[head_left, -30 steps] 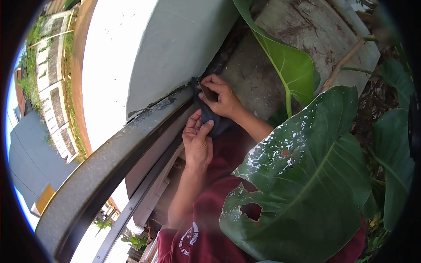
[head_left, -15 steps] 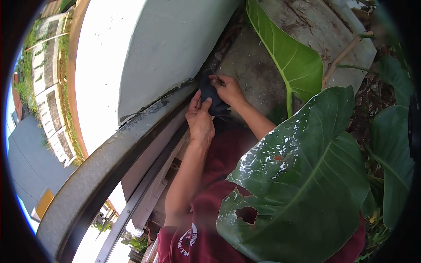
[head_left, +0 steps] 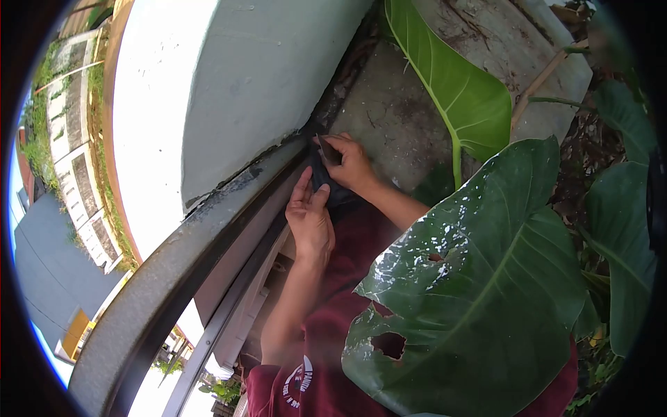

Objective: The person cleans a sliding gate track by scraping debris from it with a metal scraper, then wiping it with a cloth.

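My left hand (head_left: 310, 222) is at the lower edge of a dark, limp sheet (head_left: 320, 172), its thumb on the near side and its fingers along the left edge. Closed round a thin, stiff-looking brownish flat piece (head_left: 329, 150), my right hand (head_left: 353, 165) is just above and to the right. That piece overlaps the upper part of the dark sheet; its far end is covered by my fingers. Both hands work close to the corner where the grey metal rail (head_left: 201, 212) meets the pale wall (head_left: 267, 76).
A large paint-spotted leaf (head_left: 479, 285) with holes covers part of my right forearm and maroon shirt (head_left: 333, 326). A lighter green leaf (head_left: 458, 83) stands beyond it over a dirty concrete ledge (head_left: 389, 90). The wall's lower edge is cracked.
My left hand has slipped slightly down and its fingers have straightened. My right hand has moved a little down and left, and the brownish flat piece now shows in it.
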Demonstrator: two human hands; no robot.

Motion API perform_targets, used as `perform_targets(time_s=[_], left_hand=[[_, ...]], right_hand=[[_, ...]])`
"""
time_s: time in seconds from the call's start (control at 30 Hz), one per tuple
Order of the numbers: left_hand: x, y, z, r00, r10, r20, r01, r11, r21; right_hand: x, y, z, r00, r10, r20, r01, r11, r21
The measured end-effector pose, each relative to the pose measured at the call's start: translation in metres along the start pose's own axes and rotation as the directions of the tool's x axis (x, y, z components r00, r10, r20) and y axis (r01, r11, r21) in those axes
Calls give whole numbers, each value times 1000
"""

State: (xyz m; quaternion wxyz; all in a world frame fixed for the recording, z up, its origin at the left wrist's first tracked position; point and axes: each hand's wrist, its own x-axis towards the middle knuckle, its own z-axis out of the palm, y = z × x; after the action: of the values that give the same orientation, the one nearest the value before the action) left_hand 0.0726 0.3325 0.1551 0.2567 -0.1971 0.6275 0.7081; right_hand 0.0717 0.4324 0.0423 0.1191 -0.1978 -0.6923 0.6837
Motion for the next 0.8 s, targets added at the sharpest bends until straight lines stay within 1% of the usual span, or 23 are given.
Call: perform_targets(time_s=[0.03, 0.07, 0.17, 0.2, 0.3, 0.4, 0.5, 0.6, 0.7, 0.77, 0.8], left_hand=[[9, -3, 3, 1000, -9, 1, 9, 1000, -4], [16, -5, 6, 1000, 8, -20, -7, 1000, 22], [40, -17, 10, 999, 38, -15, -36, 994, 106], [45, -20, 14, 997, 56, -53, -49, 990, 132], [53, -22, 20, 997, 65, -44, -56, 982, 181], [51, -21, 23, 1000, 27, -10, -24, 985, 173], [53, -25, 20, 999, 45, 15, -47, 986, 159], [55, -25, 19, 999, 36, -21, -31, 979, 203], [64, -40, 8, 997, -61, -37, 69, 957, 281], [74, -55, -2, 998, -36, -43, 49, 931, 361], [73, -51, 2, 999, -24, -47, 41, 915, 401]], right_hand=[[0, 8, 4, 991, 114, -65, -117, 992, -52], [1, 22, 10, 964, 230, -135, -229, 973, 21], [14, 24, 9, 876, 429, -219, -405, 902, 147], [18, 23, 8, 882, 429, -197, -414, 903, 116], [30, 37, 20, 865, 486, -120, -451, 861, 235], [38, 44, 23, 894, 447, 1, -447, 894, 36], [48, 41, 22, 855, 506, 115, -492, 861, -133], [52, 41, 16, 819, 556, 144, -559, 829, -19], [58, 35, 3, 698, 684, 212, -702, 712, 15], [59, 44, 1, 709, 682, 181, -698, 715, 41], [58, 42, 0, 712, 681, 168, -697, 715, 54]])
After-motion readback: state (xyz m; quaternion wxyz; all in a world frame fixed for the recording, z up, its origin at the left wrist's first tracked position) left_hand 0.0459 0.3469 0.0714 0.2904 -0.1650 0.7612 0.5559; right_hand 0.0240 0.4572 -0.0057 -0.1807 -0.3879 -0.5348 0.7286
